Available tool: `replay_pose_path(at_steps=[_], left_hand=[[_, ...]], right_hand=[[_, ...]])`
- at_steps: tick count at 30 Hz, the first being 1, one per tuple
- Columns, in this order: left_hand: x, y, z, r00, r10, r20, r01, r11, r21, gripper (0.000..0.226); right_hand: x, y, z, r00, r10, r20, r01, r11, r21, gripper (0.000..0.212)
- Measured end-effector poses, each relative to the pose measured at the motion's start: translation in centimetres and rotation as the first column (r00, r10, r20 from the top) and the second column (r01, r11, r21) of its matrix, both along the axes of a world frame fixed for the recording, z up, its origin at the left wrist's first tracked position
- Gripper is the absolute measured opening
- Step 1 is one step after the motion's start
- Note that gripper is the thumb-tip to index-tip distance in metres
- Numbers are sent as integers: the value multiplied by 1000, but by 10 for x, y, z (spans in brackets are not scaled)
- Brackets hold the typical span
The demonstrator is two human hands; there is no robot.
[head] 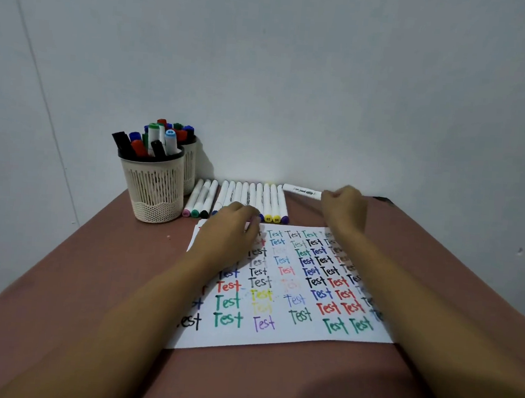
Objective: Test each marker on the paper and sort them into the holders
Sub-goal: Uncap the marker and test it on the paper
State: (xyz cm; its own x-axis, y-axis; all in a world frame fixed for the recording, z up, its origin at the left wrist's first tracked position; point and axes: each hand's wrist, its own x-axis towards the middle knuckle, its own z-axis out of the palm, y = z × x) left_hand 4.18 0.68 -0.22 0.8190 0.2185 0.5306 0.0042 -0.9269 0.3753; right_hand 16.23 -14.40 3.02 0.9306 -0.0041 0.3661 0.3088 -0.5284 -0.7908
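So the white-barrelled marker is up off the desk at the far edge, lying roughly level and pointing left, with the right hand curled round its right end, so that grip is closed tight on it. Just left of it is the row of white markers lying side by side on the desk against the wall, coloured caps toward the camera: pink, green and black on the left, two yellows and a purple on the right. The left hand sits palm down over the top edge of the white sheet of paper, fingers bent at the cap ends; can't tell if its grip has anything. The paper's covered in "Test" in lots of colours. Far left, the cream slotted plastic holder is stuffed with markers, a second cream holder right behind it, all on the reddish-brown desk.
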Motion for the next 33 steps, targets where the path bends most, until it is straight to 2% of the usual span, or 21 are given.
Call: replay_pose_path(at_steps=[3,6,10,14,16,19,20,23,26,28,31,33], left_hand=[[0,-2,0,993,-54,109,49,998,47,29],[1,-6,1,981,-137,136,123,987,105,32],[3,-6,0,977,-184,111,169,977,134,46],[3,-14,1,983,-171,65,165,982,89,43],[2,-15,2,986,-151,65,146,986,79,36],[1,-14,1,989,-142,47,139,989,55,29],[0,-14,1,988,-149,43,147,988,57,27],[-3,-16,1,981,-190,47,186,980,78,26],[-5,-17,3,978,-203,44,200,978,61,26],[-8,-19,4,979,-191,76,187,981,53,26],[-12,-21,7,988,-93,125,83,993,85,30],[-13,-22,8,991,-62,116,58,997,43,32]], right_hand=[[-14,-18,1,998,66,11,-67,981,184,13],[-27,-28,-2,989,150,-7,-140,937,321,16],[-34,-28,-2,972,229,-43,-188,881,433,18],[-37,-26,0,950,300,-91,-196,794,576,24],[-40,-23,1,931,343,-126,-173,716,676,26],[-46,-16,0,835,522,-175,-135,502,855,25],[-49,-14,-1,788,586,-187,-148,476,867,25],[-54,-5,-10,702,680,-212,-323,569,756,24],[-55,-2,-14,711,678,-187,-386,598,703,22],[-52,-4,-12,702,695,-154,-410,572,710,19],[-50,-8,-10,677,729,-101,-466,530,708,16],[-51,-9,-8,675,731,-97,-479,535,695,16]])
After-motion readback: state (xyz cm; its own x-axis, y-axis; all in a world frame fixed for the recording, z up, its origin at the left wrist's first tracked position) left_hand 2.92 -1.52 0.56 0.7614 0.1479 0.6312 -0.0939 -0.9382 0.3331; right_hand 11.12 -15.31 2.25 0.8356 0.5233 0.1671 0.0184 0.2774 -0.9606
